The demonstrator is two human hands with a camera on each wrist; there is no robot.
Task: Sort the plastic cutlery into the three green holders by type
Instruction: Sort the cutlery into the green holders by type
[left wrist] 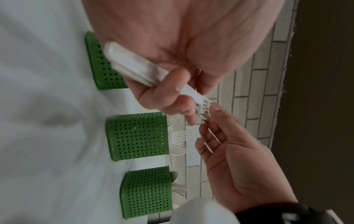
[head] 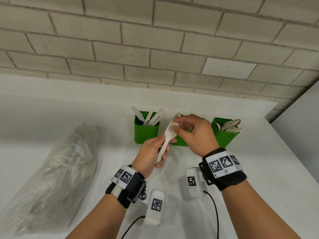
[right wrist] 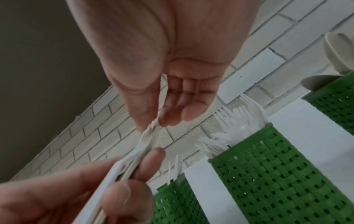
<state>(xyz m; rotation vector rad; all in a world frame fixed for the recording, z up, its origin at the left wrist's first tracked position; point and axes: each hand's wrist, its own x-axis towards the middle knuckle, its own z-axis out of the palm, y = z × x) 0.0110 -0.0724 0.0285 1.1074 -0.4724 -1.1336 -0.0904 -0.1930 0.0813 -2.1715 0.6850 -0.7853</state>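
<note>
My left hand [head: 163,149] grips a small bundle of white plastic forks [head: 166,140] by the handles, tines up, in front of the holders. My right hand [head: 174,125] pinches the tines of one fork [right wrist: 151,128] at the top of that bundle, between thumb and fingertips. Three green woven holders stand in a row by the wall. The left holder [head: 146,133] has knives, the middle holder [head: 180,143] has forks and is partly hidden behind my hands, and the right holder [head: 224,135] has spoons.
A crumpled clear plastic bag [head: 57,169] lies on the white counter [head: 103,114] to the left. A brick wall [head: 155,49] runs close behind the holders. The counter's right edge [head: 293,152] is near the spoon holder.
</note>
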